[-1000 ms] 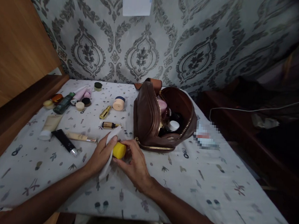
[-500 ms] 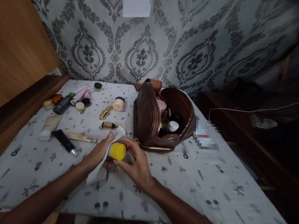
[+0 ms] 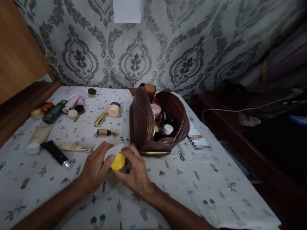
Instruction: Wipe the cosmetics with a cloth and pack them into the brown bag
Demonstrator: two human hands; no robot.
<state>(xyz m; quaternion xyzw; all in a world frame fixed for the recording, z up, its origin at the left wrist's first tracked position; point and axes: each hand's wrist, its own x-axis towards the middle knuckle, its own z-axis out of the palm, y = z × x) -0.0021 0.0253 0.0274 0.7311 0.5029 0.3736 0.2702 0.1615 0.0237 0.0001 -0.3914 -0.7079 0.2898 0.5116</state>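
A yellow cap (image 3: 118, 161) faces the camera between my two hands, low in the middle of the head view. My right hand (image 3: 136, 171) has its thumb and fingers closed round the capped item from the right. From the left, my left hand (image 3: 95, 168) is closed on a white cloth (image 3: 116, 149), its thumb against the cap's edge. Most of the cloth and the body under the cap are hidden by my fingers. Just beyond my hands lies a small black and gold bottle (image 3: 107, 133).
An open brown bag (image 3: 142, 123) holding jars stands behind my right hand. Left lie a black tube (image 3: 56, 153), a beige tube (image 3: 39, 138), a long slim tube (image 3: 73, 147) and a green bottle (image 3: 55, 111). A peach jar (image 3: 114, 109) and gold bottle (image 3: 100, 119) stand farther back.
The yellow cap has tilted to show its top to the camera. My left hand has curled in closer, and the cloth is bunched up, with less of it showing. The whole view has shifted.
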